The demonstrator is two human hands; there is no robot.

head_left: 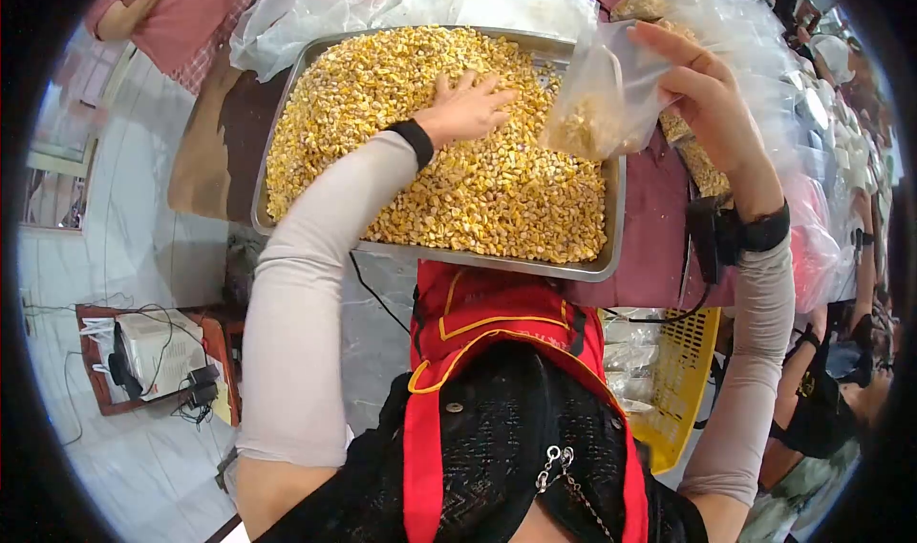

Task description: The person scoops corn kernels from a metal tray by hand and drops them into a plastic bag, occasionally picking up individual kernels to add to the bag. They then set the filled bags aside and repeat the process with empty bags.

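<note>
A metal tray (611, 247) holds a wide heap of yellow kernels (382, 85). My left hand (466, 108) lies palm down on the kernels near the middle of the tray, its fingers spread and nothing gripped. Over the tray's right edge, my right hand (702, 89) holds the top of a clear plastic bag (621, 89). Some kernels sit in the lower part of the bag, which hangs above the right side of the tray. Dark bands circle both wrists, and a black device is strapped by the right one.
Clear plastic bags (315, 8) lie behind the tray; filled bags (702, 151) are at its right. Below the table stands a yellow crate (683, 381). A person in pink (172, 18) is at the upper left, and another person (821, 400) is at the right.
</note>
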